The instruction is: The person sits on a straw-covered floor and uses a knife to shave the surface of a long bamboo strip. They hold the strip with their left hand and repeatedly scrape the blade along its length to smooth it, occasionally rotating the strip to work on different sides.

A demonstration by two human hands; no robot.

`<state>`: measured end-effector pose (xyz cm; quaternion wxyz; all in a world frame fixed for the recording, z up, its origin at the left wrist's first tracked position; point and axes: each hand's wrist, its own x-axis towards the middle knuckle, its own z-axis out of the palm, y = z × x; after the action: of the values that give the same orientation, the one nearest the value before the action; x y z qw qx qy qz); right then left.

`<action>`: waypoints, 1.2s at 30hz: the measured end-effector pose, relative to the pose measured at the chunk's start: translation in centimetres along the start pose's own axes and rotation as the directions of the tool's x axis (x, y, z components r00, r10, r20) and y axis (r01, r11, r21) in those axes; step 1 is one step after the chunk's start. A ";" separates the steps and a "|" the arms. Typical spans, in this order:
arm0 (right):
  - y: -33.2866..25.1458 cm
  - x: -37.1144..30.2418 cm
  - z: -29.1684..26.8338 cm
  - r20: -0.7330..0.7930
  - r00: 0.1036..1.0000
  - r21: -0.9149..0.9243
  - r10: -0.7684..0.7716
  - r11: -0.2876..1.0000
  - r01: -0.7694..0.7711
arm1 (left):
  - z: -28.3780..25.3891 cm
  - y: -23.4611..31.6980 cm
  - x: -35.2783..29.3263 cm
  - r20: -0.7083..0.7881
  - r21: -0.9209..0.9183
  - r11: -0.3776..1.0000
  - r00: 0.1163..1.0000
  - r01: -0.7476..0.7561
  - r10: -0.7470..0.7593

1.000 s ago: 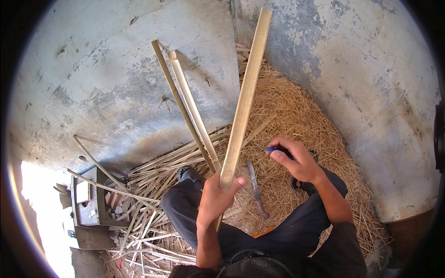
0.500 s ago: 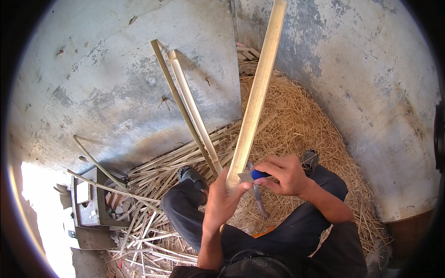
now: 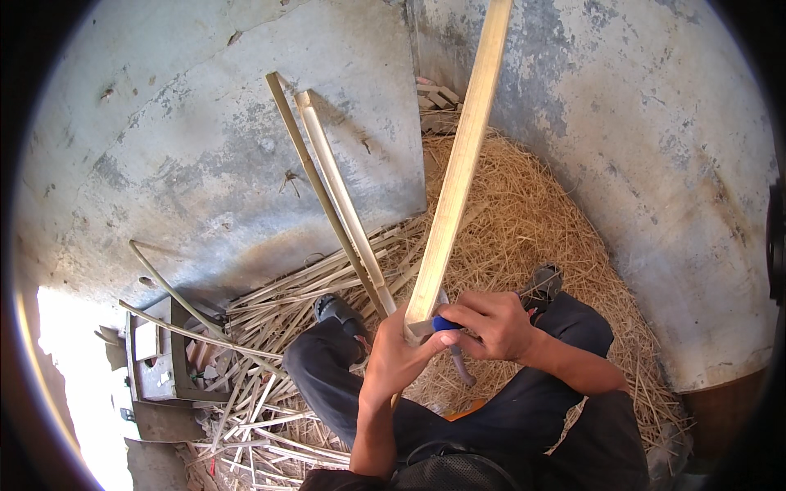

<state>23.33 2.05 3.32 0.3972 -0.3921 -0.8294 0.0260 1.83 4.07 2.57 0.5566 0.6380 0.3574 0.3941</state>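
L grip (image 3: 395,358) holds pale strip (image 3: 463,168), R grip (image 3: 494,327) holds blue-hndl blade (image 3: 445,322) across it

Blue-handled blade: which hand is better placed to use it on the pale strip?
Probably the right hand: it grips the blue-handled blade, which lies across the pale strip, while the left hand holds that strip.

Grey walls (image 3: 205,123): surface patchy, meeting at corner (image 3: 415,49). Floor covering: straw-coloured shavings (image 3: 565,221). Bright light (image 3: 78,385): lower left.
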 end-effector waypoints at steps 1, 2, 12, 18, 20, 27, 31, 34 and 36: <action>-0.2 0.1 0.0 -0.004 1.000 -0.017 0.002 1.000 -0.002 | 0.1 -0.2 0.0 -0.020 0.022 1.000 1.000 -0.001 0.001; -0.4 0.1 0.0 -0.022 1.000 -0.023 0.013 1.000 -0.013 | 0.3 -0.2 0.0 -0.040 0.044 0.999 0.999 -0.001 0.003; -1.1 0.3 -0.1 -0.075 0.997 -0.114 0.034 0.993 -0.042 | 1.0 0.9 -0.1 -0.055 0.071 0.989 0.991 0.126 -0.123; -1.3 0.3 -0.4 -0.070 0.997 -0.144 0.044 0.988 -0.054 | 0.9 0.4 -0.2 -0.048 0.097 0.988 0.992 0.118 -0.114; -1.4 0.4 -0.5 -0.071 0.997 -0.149 0.042 0.987 -0.052 | 0.9 0.0 -0.3 -0.055 0.105 0.989 0.993 0.107 -0.101; -1.4 0.3 -0.8 -0.063 0.997 -0.159 0.046 0.986 -0.055 | 1.0 0.2 -0.3 -0.050 0.144 0.983 0.993 0.112 -0.106; 1.5 1.6 -2.7 -0.323 0.940 -0.188 0.107 0.967 -0.174 | 1.3 -0.9 -1.6 -0.062 0.176 0.973 0.988 0.148 -0.139; 2.8 2.4 -4.8 -0.311 0.933 -0.216 0.182 0.942 -0.256 | 2.0 -1.4 -2.3 -0.084 0.138 0.977 0.985 0.160 -0.149; 3.3 2.2 -4.7 -0.326 0.928 -0.217 0.180 0.941 -0.259 | 2.1 -1.2 -2.2 -0.110 0.145 0.977 0.983 0.159 -0.144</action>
<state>27.78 4.52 6.72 0.4597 -0.5302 -0.7058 -0.0968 2.74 1.37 1.00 0.5158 0.6295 0.4614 0.3531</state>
